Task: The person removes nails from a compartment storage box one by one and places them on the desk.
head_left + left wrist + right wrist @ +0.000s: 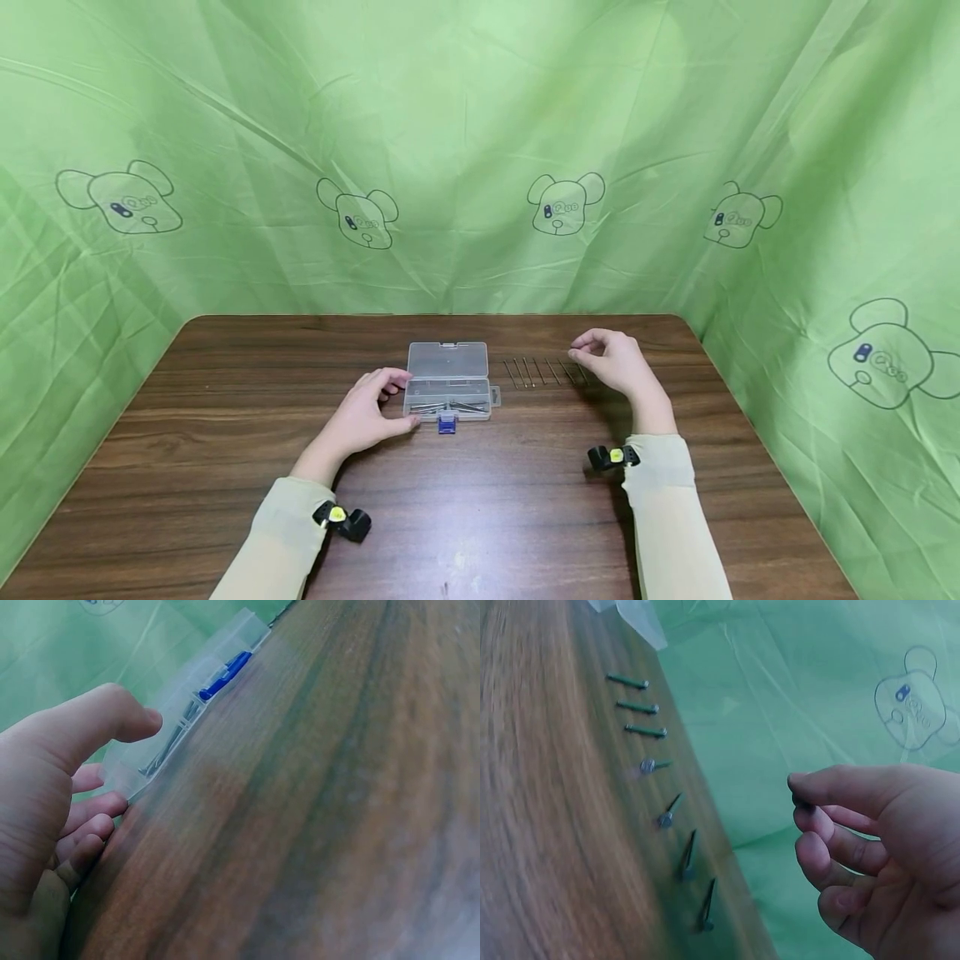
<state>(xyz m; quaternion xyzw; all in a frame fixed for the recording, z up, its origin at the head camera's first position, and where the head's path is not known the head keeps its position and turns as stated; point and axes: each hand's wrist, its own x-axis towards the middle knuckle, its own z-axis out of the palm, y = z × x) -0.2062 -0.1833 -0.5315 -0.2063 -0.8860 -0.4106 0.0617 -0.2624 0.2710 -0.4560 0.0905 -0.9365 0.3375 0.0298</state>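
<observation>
A clear plastic box [447,387] lies with its lid [448,360] folded back and a blue latch [447,425] at its front. Several nails [468,407] are inside it. My left hand [367,412] holds the box's left end, thumb at the front corner and fingertips at the rear one. To the right of the box, several more nails [646,730] lie spaced out in a row on the table. Above the row's right end, my right hand [611,360] pinches a nail [804,804] between thumb and forefinger; only its small dark end shows.
The brown wooden table [465,500] ends at the back against a green cloth [465,275] printed with bear faces, which also hangs at both sides. A clear hanging tab [495,396] sticks out from the box's right side.
</observation>
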